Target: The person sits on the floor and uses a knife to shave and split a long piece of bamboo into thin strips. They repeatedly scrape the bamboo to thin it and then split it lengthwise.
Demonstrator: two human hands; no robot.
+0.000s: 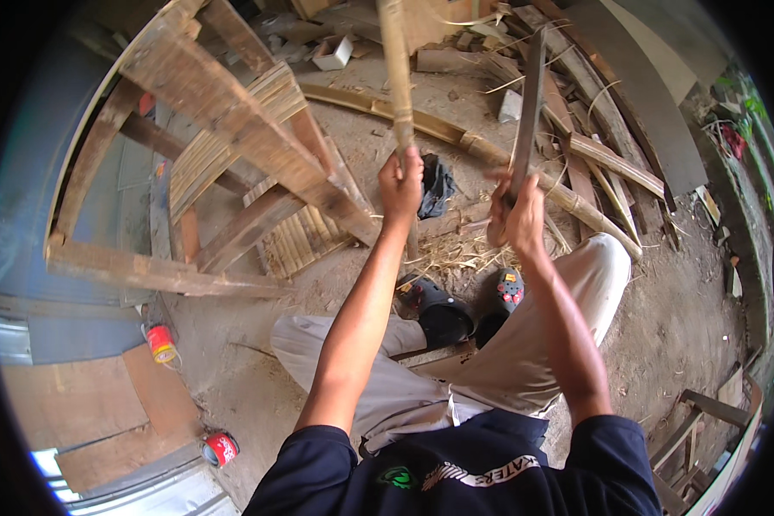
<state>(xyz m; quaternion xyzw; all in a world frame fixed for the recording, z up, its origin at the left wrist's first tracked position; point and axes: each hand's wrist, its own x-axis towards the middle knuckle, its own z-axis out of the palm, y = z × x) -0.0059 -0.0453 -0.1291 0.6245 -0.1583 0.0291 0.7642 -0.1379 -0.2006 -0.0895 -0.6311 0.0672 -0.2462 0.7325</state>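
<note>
My left hand (402, 184) is closed round a bamboo length (396, 73) that stands nearly upright in front of me. In my right hand (521, 213) is a machete (530, 99), its long dark blade pointing up and away from me; the fingers are somewhat blurred and hide the handle. Blade and bamboo are apart. A longer split bamboo pole (488, 151) lies slantwise on the ground beyond both hands. Beneath and between my hands are pale bamboo shavings (464, 249) and a crumpled black plastic bag (437, 185).
At left stands a wooden frame (232, 129) with slatted panels. Planks and scrap wood (576, 129) are heaped at the far right. A red can (220, 448) and a red-yellow can (160, 343) sit at left. My dark clogs (439, 305) are close below the shavings.
</note>
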